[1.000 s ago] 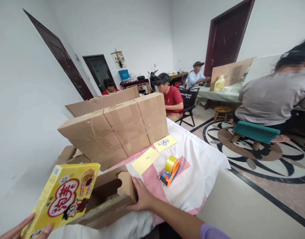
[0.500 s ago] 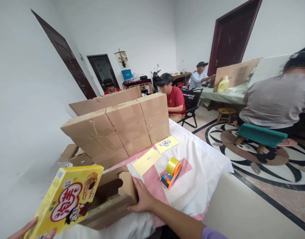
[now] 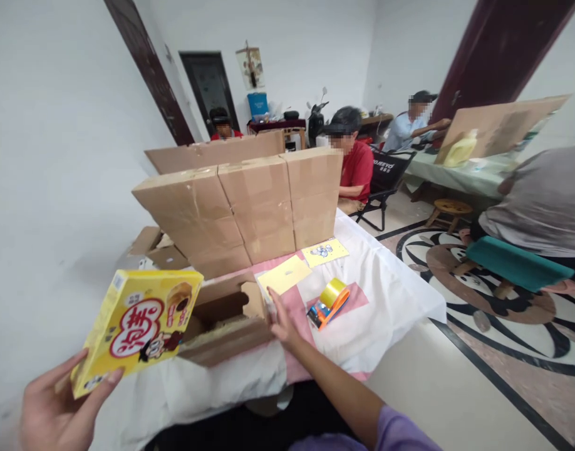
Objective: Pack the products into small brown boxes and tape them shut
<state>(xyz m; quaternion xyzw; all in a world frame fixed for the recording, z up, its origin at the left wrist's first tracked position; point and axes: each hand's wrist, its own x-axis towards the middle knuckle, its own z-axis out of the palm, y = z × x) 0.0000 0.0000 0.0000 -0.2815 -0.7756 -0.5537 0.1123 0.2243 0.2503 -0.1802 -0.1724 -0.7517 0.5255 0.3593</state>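
Lifted higher now, our left hand point(image 3: 52, 410) pinches the yellow box point(image 3: 137, 326) by one corner, which could slip, while our right hand point(image 3: 282, 319), fingers spread, steadies the open carton point(image 3: 226, 322) at the table edge point(image 3: 222, 382).

We can read large red Chinese characters, "泡芙", on a white oval on the face of the yellow snack box point(image 3: 139, 322), with a cartoon child's head printed below them; the smaller print in the corner of that box is too fine to make out. On the back of the black folding chair point(image 3: 389, 172) stands white lettering that appears to read "PROJEEYO", though it is small and partly turned away from us. The yellow card point(image 3: 325, 252) on the table carries a small printed picture, whose wording we cannot read.
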